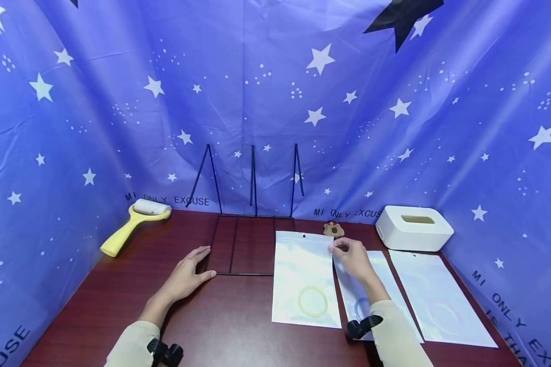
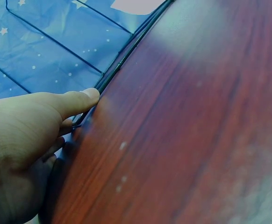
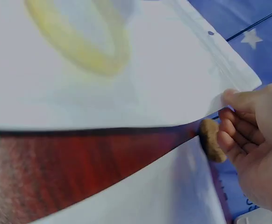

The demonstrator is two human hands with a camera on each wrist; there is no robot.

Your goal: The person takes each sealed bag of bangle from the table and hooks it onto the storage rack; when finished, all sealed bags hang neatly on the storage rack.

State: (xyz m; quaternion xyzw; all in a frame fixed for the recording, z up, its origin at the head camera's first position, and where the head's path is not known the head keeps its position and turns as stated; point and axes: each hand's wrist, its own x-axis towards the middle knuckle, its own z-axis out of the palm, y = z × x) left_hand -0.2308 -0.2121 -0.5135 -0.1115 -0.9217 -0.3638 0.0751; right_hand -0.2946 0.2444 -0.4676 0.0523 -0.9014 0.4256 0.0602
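Observation:
At the front left corner of a black wire rack (image 1: 252, 274), my left hand (image 1: 188, 272) holds the frame. Its thumb (image 2: 87, 95) lies on the front rail in the left wrist view, with the fingers partly hidden behind it. My right hand (image 1: 355, 260) pinches the upper right corner of a white zip bag (image 1: 298, 270) between thumb and fingers. Through the bag shows a yellow ring (image 1: 312, 302) near its bottom. The bag covers the right part of the rack's base in the head view. Beneath my right forearm lies another bag (image 1: 387, 275) with a blue ring (image 1: 360, 308).
A third zip bag (image 1: 441, 290) lies at the right, holding a pale ring. Behind it stands a white tissue box (image 1: 385, 229). A small brown figure (image 1: 333, 230) sits at the back, and a yellow-handled lint roller (image 1: 128, 232) lies back left. Starry blue cloth encloses the table.

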